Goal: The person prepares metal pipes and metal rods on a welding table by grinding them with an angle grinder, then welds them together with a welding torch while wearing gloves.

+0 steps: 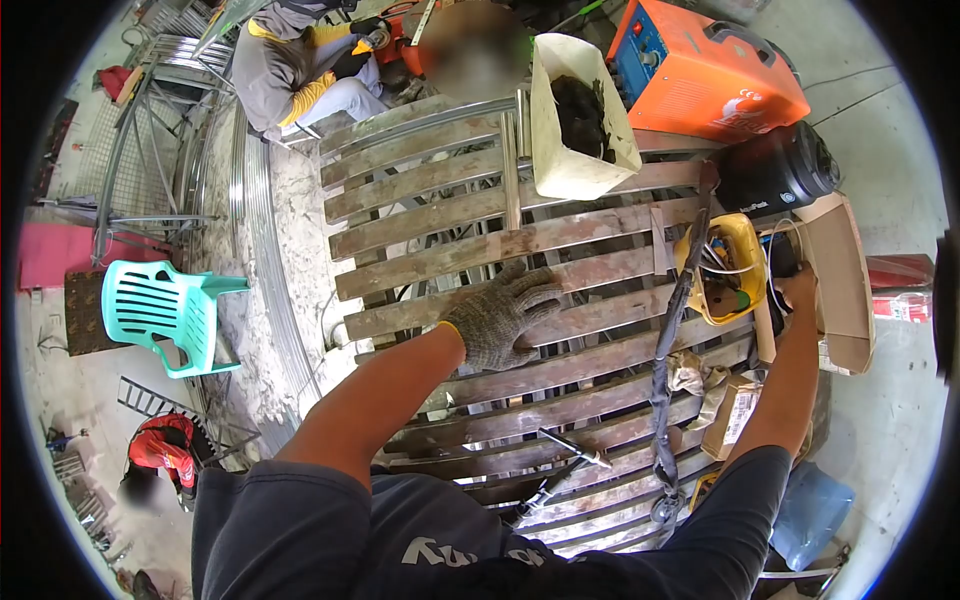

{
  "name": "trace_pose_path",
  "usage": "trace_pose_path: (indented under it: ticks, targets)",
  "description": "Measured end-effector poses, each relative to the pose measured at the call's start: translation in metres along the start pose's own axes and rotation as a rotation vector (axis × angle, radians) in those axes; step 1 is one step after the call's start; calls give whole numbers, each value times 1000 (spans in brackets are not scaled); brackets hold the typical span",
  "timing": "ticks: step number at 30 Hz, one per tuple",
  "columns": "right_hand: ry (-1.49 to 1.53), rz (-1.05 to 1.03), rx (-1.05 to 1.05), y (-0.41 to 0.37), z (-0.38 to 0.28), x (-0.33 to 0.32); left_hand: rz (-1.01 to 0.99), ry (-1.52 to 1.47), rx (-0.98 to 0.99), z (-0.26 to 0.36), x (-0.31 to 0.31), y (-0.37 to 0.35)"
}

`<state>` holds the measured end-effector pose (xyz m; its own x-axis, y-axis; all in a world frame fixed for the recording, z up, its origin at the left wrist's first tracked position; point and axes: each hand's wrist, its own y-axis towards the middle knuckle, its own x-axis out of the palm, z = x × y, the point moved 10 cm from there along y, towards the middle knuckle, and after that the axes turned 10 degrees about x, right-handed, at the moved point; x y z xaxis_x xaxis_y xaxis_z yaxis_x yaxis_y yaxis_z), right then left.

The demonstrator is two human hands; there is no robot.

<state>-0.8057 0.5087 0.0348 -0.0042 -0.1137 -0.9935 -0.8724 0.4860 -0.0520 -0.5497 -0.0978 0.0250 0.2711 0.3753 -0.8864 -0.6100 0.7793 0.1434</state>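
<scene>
My left hand (503, 317), in a grey knit glove, lies flat on the slatted table (610, 235) with its fingers spread. My bare right hand (797, 289) reaches into an open cardboard box (840, 280) at the table's right edge; its fingers are partly hidden, and what they hold, if anything, cannot be made out. Just left of it stands a yellow container (757, 262) with cables and small items inside. A dark wrapped cable (662, 400) runs down the table beside the container. Near my body lies a welding torch (575, 450).
A cream bin (560, 180), an orange welding machine (690, 80) and a black cylindrical case (780, 170) stand at the back. A green chair (165, 310) is at the left. One person (290, 75) sits beyond the table; another in red (165, 445) is lower left.
</scene>
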Motion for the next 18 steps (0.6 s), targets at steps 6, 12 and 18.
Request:
trace_pose_path:
  ticks: [6,12,18]
  targets:
    - [-49,35,-20,8,4,4,-32,20,-12,0,0,1]
    - [-27,25,-99,16,15,15,-27,-20,-122,-3,-10,1]
    - [20,324,-150,-107,21,-62,1,78,-14,10,-13,12]
